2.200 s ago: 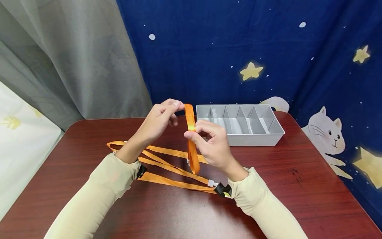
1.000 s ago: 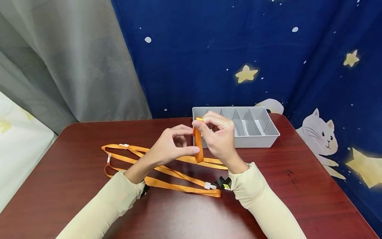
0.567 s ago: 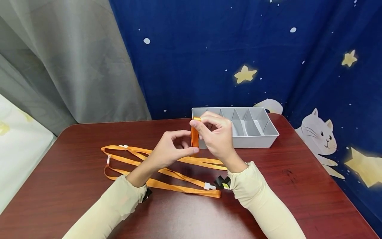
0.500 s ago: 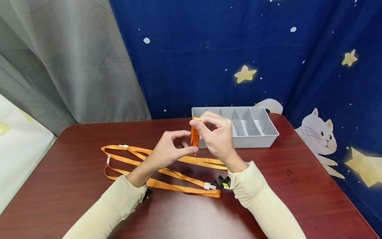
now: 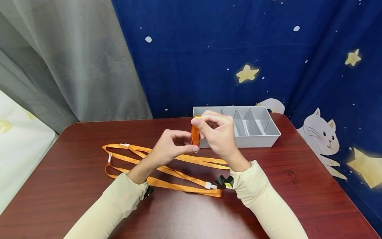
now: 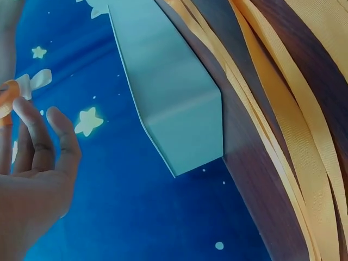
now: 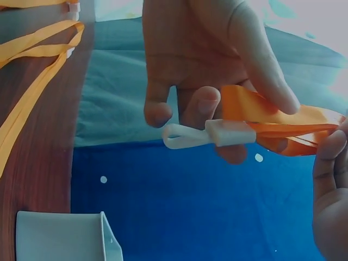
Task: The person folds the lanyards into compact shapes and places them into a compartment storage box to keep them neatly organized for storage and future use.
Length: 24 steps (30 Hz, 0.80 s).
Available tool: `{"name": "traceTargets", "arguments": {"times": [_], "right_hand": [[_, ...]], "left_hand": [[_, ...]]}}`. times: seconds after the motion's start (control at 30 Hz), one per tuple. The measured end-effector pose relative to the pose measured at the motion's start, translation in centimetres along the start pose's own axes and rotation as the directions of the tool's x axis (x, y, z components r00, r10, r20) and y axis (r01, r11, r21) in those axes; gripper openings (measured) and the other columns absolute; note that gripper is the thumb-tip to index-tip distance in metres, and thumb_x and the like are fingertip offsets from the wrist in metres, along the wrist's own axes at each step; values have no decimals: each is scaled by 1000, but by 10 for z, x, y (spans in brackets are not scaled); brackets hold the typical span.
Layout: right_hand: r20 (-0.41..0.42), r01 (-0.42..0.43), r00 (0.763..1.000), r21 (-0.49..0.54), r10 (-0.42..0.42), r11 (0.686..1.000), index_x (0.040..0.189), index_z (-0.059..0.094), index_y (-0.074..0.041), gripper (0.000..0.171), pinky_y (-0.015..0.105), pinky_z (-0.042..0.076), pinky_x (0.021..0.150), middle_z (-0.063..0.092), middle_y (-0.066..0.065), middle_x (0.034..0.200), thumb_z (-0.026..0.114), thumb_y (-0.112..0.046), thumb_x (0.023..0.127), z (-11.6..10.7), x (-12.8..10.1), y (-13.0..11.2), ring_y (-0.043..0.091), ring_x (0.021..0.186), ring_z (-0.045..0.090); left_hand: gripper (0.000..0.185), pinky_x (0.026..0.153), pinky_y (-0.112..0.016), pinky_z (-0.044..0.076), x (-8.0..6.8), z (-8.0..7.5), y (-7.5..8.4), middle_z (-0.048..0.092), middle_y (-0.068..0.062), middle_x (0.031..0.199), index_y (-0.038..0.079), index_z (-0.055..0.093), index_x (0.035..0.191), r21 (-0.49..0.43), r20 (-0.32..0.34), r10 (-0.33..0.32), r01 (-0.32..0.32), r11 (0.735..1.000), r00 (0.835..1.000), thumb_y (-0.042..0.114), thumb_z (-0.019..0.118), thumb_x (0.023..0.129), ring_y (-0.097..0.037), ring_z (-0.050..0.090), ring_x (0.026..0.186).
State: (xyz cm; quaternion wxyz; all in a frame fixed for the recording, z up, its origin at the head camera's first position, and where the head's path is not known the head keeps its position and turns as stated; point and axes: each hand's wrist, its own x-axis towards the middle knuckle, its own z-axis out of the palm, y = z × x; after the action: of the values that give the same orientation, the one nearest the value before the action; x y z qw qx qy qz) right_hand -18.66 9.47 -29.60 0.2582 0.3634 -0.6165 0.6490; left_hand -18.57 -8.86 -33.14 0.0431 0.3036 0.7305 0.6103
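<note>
Between my two hands is a folded orange lanyard (image 5: 195, 133), held upright above the table in the head view. My right hand (image 5: 220, 134) pinches its upper end between thumb and fingers. At the lower end, my left hand (image 5: 167, 149) grips it with thumb and fingertips. The right wrist view shows the strap in several layers, with a white plastic hook (image 7: 185, 136) sticking out past the left thumb. More orange lanyards (image 5: 176, 188) lie stretched out on the table beneath my forearms, with white hooks at their ends.
A grey divided tray (image 5: 256, 141) stands at the back of the dark red table (image 5: 191, 219), just behind my right hand. A blue starry curtain (image 5: 191, 59) and a grey curtain (image 5: 77, 66) hang behind the table.
The hanging lanyard loop has become a shorter folded bundle. My left hand has come down from its top to the lower end, and my right hand has moved up to the top.
</note>
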Motion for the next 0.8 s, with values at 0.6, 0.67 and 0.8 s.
{"name": "traceTargets", "arguments": {"times": [0.6,0.67,0.8], "right_hand": [[64,-136,989,41,133,990,76,71,1,19,29,41,50,51,7,55,72,-10,92,-5,6,-14,22,53,49],[66,-132,989,39,129,990,76,71,1,20,28,40,50,51,7,54,72,-11,92,-5,6,-15,21,53,49],[68,-132,989,22,130,991,74,71,0,20,28,38,47,52,6,55,72,-10,91,-6,6,-16,21,54,50]], "left_hand": [[18,66,-32,57,5,2,0,75,-8,86,4,77,99,-33,14,12,-12,999,1000,4,82,81,-27,68,73],[19,66,-31,57,5,2,0,75,-8,87,4,77,98,-24,4,18,-18,1000,1000,5,82,80,-25,68,74],[19,68,-30,57,5,2,-1,76,-6,89,4,78,98,16,-27,29,-28,999,999,7,83,80,-22,68,79]]}}
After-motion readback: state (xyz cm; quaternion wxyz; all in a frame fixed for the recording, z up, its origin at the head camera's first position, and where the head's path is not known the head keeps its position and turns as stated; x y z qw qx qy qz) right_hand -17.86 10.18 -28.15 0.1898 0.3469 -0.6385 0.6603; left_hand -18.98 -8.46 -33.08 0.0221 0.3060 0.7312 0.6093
